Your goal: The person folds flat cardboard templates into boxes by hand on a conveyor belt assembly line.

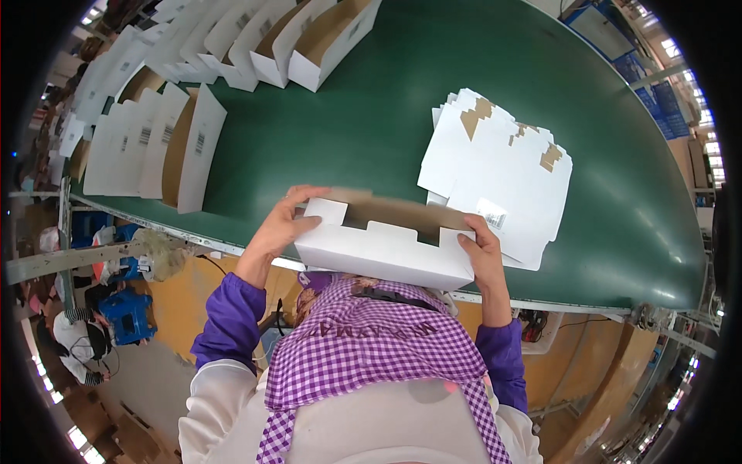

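Note:
Between my two hands, a white cardboard box with a brown inside is held up at the near edge of the green table. Its flaps are partly folded, and a notched front flap stands up along the opening. My left hand grips the box's left end, thumb on the white corner flap and fingers behind. At the right end, my right hand pinches the other corner, its thumb on the near face. Just beyond my right hand lies a stack of flat white box blanks with brown patches showing.
Formed white boxes stand in a row at the left of the green table. Another row of boxes lines the far left. Blue crates stand beyond the right side. A blue stool and a person are at lower left.

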`<state>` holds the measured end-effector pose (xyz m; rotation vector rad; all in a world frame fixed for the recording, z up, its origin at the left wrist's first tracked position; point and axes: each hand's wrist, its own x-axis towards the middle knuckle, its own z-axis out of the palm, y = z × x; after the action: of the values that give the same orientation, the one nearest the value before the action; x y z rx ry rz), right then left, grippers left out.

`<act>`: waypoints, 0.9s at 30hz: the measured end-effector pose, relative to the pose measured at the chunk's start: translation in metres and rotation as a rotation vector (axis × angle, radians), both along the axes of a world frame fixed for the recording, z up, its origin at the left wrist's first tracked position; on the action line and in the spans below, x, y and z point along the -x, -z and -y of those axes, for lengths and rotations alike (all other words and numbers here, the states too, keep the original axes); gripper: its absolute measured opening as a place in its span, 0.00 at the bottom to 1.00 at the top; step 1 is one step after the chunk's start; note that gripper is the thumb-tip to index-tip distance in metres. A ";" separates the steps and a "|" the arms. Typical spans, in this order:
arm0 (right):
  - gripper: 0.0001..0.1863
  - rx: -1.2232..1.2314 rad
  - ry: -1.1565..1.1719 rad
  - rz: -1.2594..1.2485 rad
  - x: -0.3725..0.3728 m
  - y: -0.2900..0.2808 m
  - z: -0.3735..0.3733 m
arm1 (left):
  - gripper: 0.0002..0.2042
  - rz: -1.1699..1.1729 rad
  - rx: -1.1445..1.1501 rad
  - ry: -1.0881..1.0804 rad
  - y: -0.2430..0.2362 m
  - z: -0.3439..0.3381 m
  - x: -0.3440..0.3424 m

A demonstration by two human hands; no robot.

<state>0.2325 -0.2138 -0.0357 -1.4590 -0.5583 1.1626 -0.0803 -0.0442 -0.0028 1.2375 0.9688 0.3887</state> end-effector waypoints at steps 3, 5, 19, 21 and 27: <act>0.12 -0.152 -0.177 0.311 -0.010 0.007 -0.003 | 0.13 0.104 0.004 0.047 0.013 -0.004 0.000; 0.07 -0.163 -0.251 0.329 -0.013 0.007 -0.004 | 0.08 0.064 -0.149 0.139 0.017 -0.004 0.001; 0.28 0.163 -0.580 0.706 -0.012 -0.032 -0.024 | 0.31 -0.450 -0.295 0.488 0.008 -0.028 -0.034; 0.28 0.269 -0.671 0.626 -0.014 -0.034 -0.026 | 0.33 -0.518 -0.327 0.599 0.009 -0.033 -0.038; 0.29 0.357 -0.723 0.935 -0.002 -0.021 -0.027 | 0.31 -0.620 -0.548 0.732 0.025 -0.030 -0.054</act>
<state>0.2342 -0.1867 -0.0147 -2.1950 -1.6933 1.0783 -0.0266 -0.0137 -0.0277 2.1804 0.8551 -0.3643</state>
